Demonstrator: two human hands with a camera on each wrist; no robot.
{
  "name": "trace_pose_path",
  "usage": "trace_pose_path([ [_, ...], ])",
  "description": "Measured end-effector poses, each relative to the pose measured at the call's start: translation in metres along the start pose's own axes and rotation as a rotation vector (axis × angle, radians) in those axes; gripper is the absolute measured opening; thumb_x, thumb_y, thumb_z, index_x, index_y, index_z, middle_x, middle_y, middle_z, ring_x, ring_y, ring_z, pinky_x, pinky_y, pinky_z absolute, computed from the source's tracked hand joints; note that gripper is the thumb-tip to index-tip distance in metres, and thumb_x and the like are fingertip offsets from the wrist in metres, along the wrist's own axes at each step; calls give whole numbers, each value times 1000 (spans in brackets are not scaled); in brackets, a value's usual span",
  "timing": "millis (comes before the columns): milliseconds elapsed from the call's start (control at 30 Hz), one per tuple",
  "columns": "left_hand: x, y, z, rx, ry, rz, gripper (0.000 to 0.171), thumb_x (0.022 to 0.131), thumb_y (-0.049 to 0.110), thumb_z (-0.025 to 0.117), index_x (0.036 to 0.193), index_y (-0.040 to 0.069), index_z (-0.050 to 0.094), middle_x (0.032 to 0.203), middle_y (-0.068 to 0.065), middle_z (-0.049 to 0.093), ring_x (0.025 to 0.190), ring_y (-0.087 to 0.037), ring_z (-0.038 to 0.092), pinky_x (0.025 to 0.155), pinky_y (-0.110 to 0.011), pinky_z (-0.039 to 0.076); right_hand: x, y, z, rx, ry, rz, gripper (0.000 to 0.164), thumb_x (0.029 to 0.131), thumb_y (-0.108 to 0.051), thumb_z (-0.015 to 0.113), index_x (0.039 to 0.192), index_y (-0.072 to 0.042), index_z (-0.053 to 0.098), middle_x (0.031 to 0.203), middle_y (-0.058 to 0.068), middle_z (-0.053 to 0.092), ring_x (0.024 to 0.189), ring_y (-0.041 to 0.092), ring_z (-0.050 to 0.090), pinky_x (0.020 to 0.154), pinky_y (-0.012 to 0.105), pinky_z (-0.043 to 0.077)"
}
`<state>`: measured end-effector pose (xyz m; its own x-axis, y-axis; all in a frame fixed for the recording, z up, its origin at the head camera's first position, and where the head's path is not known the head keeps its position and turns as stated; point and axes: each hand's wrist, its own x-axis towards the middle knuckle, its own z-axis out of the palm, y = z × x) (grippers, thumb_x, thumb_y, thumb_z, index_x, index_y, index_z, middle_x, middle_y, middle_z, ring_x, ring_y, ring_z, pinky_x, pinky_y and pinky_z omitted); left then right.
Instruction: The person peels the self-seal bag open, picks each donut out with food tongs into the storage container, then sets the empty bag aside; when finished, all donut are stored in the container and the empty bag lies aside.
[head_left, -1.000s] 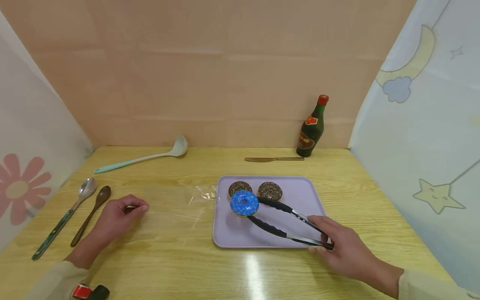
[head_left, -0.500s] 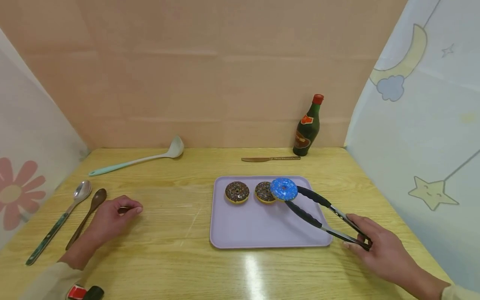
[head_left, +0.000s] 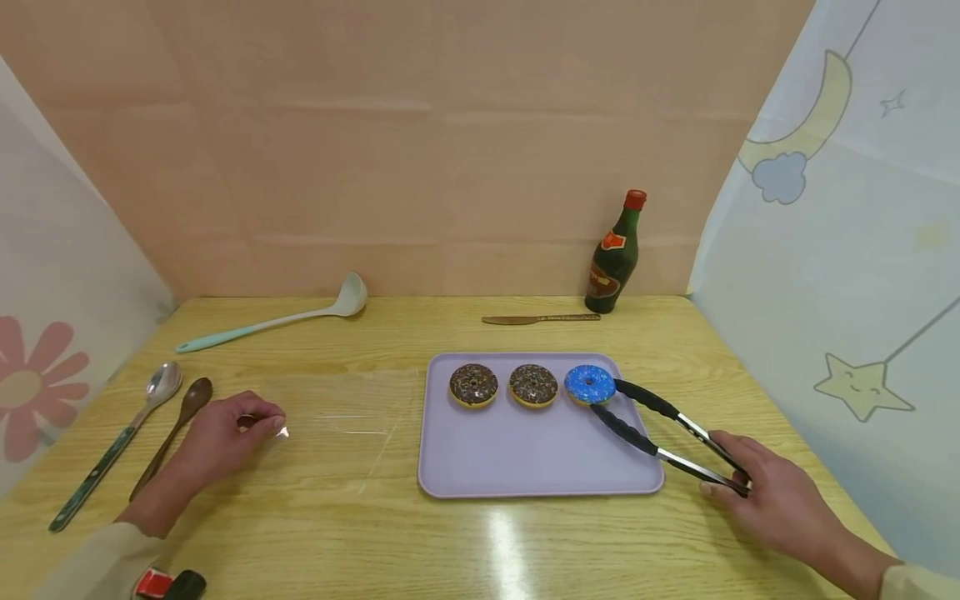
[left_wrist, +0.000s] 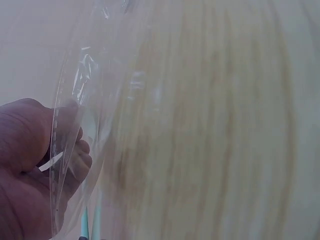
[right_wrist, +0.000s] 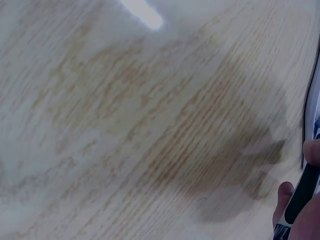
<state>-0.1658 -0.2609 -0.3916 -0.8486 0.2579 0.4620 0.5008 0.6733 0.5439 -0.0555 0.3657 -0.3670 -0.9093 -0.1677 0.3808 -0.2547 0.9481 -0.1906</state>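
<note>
My right hand (head_left: 776, 500) grips the handle end of black-and-silver tongs (head_left: 686, 458). The tongs' black tips reach to the right side of a blue-iced doughnut with sprinkles (head_left: 590, 385), which sits at the right of the lilac tray (head_left: 540, 487). Two chocolate doughnuts, one at the left (head_left: 473, 385) and one in the middle (head_left: 533, 386), share its row. At the left, my left hand (head_left: 225, 442) pinches the edge of a clear plastic bag (head_left: 337, 425) spread on the table. In the left wrist view, that clear plastic (left_wrist: 85, 75) passes between thumb and fingers.
A metal spoon (head_left: 105, 462) and a brown wooden spoon (head_left: 191, 408) lie beside my left hand. Behind are a ladle (head_left: 300, 315), a brown knife (head_left: 540, 319) and a green bottle (head_left: 613, 262). Patterned sheets wall the table (head_left: 420, 550) at both sides.
The tongs carried the blue doughnut rightward from in front of the left chocolate doughnut, then down onto the tray at the right end of the row. My left hand stayed with the bag.
</note>
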Motion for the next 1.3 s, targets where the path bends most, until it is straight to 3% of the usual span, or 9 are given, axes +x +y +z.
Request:
trace_pose_path([
  [500,2,0,2,28,16,38,15,78,-4,74,79,10,70,75,8,60,67,-3,55,59,-15,45,2,-2,-2,53,-46,57,69,69,-20,85,123,8,51,98,8,54,63,-1,45,53,28,35],
  [567,1,0,2,34,16,35,15,78,-4,74,79,10,70,75,9,60,67,-2,55,59,-15,45,5,-1,-2,69,-44,82,70,71,-21,83,124,9,49,99,12,54,65,5,50,55,30,37],
  [667,0,1,1,45,10,25,13,79,-2,74,80,10,70,75,9,60,67,-3,55,59,-17,46,11,2,-1,83,-66,149,72,78,-26,79,127,13,44,104,26,52,81,29,56,65,44,43],
  [733,0,2,0,51,0,17,12,80,-1,74,80,10,70,76,9,60,68,-3,56,59,-19,47,16,5,1,85,-98,204,74,83,-31,74,128,17,40,108,36,49,91,46,51,71,56,41],
  [800,0,3,0,61,-10,9,10,80,0,74,80,10,71,76,9,60,68,-3,56,59,-21,48,21,8,4,92,-122,255,75,86,-35,69,125,21,38,110,41,46,97,54,45,74,62,37],
  [1067,2,5,3,83,-38,8,11,79,1,75,79,11,71,74,12,58,67,-4,54,58,-24,47,34,16,19,110,-136,382,79,89,-40,64,117,28,37,99,43,43,96,52,35,73,58,36],
  [1300,6,5,6,90,-39,22,12,78,0,76,79,11,71,74,12,57,66,-4,54,59,-25,47,38,16,24,77,-184,435,93,83,-49,68,118,29,32,99,41,43,93,51,32,68,54,39],
])
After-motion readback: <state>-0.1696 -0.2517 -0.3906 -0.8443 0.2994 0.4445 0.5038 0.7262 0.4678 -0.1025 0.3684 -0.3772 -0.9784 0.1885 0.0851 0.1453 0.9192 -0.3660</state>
